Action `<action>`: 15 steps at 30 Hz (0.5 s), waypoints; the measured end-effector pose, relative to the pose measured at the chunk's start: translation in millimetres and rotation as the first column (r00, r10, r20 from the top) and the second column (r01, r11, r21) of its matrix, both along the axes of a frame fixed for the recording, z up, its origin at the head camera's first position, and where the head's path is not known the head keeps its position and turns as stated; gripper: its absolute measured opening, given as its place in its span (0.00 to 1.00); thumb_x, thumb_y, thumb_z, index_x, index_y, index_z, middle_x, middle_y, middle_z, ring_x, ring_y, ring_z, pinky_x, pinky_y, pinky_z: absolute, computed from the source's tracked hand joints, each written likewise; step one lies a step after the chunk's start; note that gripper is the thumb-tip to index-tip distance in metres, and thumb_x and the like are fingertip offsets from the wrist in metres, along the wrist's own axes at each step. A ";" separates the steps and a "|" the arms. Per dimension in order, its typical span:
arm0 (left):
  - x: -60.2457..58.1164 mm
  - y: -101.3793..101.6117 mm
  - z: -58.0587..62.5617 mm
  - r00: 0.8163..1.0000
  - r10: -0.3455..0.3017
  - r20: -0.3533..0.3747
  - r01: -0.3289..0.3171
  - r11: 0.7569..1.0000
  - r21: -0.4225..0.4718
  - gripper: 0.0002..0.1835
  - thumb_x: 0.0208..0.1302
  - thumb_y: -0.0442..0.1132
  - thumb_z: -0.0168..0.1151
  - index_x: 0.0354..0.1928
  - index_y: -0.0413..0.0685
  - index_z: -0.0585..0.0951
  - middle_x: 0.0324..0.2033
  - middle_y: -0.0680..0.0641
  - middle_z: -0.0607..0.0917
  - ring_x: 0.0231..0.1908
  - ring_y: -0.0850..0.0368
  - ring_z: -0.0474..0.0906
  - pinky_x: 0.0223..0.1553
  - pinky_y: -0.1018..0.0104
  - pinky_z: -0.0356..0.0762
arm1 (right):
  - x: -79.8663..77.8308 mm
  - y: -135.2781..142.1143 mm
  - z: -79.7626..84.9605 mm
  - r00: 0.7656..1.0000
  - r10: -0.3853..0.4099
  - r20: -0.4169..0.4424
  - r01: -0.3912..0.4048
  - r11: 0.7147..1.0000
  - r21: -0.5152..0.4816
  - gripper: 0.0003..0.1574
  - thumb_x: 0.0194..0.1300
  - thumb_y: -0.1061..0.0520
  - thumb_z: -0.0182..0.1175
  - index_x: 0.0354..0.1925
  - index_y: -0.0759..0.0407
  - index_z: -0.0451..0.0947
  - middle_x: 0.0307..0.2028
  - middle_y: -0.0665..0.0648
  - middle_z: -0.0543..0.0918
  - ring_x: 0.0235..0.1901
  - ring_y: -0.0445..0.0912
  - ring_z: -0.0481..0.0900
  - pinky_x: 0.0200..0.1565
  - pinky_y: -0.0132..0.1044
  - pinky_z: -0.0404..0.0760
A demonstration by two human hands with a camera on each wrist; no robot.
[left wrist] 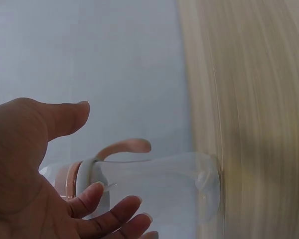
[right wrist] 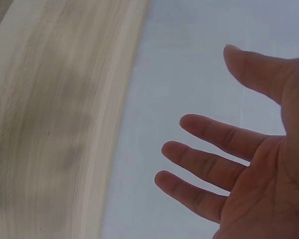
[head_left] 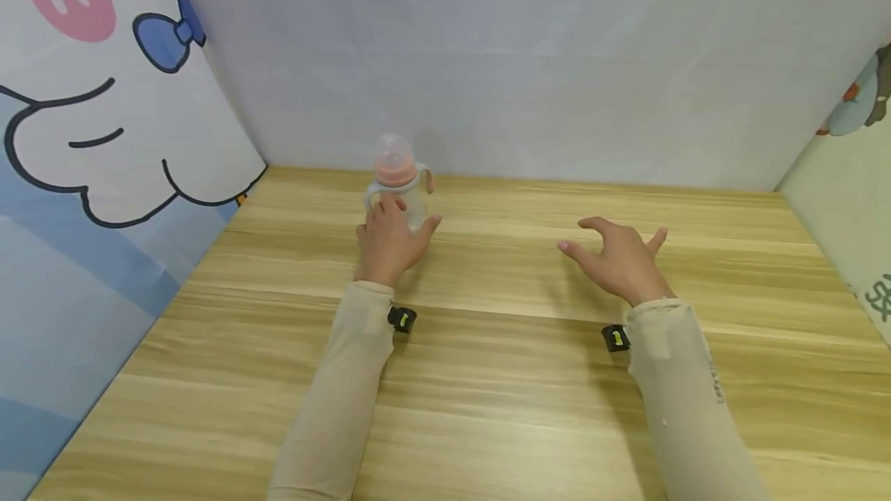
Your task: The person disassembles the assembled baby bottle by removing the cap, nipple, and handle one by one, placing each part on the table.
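A baby bottle (head_left: 395, 168) with a clear domed cap, a pink collar and two handles stands upright near the back of the wooden table. My left hand (head_left: 391, 242) is right in front of it, thumb spread away from the fingers. In the left wrist view the clear bottle (left wrist: 159, 184) lies beyond the fingertips, one pink-ended handle in sight; whether the fingers touch it I cannot tell. Off to the right, my right hand (head_left: 619, 257) hovers over the table with fingers spread. The right wrist view shows nothing in that hand (right wrist: 259, 169).
The wood-grain table (head_left: 487, 377) meets a pale backdrop (head_left: 529, 60) just behind the bottle. A cartoon-printed sheet (head_left: 125, 145) borders the left side, and another printed panel (head_left: 849, 176) stands on the right. Each wrist carries a small black strap mount (head_left: 402, 319).
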State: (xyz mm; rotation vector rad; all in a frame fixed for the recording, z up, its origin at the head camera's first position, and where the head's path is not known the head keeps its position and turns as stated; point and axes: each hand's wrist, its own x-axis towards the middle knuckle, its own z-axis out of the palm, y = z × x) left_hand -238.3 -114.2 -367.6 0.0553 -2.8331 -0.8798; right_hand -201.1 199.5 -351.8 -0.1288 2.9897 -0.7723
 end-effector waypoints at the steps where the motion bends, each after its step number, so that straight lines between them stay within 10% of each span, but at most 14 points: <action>1: -0.4 -1.3 0.1 1.000 0.007 0.008 -0.007 1.000 0.007 0.33 0.66 0.63 0.58 0.55 0.41 0.65 0.49 0.36 0.75 0.52 0.37 0.75 0.53 0.41 0.69 | 0.2 0.7 0.1 1.000 -0.002 -0.001 0.002 1.000 0.001 0.44 0.71 0.32 0.52 0.71 0.58 0.65 0.61 0.70 0.79 0.70 0.69 0.65 0.64 0.80 0.21; 15: -12.8 -24.8 -8.7 0.998 0.052 0.037 -0.055 0.995 0.089 0.45 0.67 0.63 0.56 0.73 0.41 0.55 0.64 0.34 0.71 0.62 0.33 0.72 0.61 0.34 0.65 | -1.5 5.5 1.7 1.000 0.000 0.020 0.000 1.000 -0.001 0.44 0.72 0.32 0.52 0.72 0.58 0.65 0.62 0.69 0.79 0.71 0.69 0.65 0.64 0.79 0.19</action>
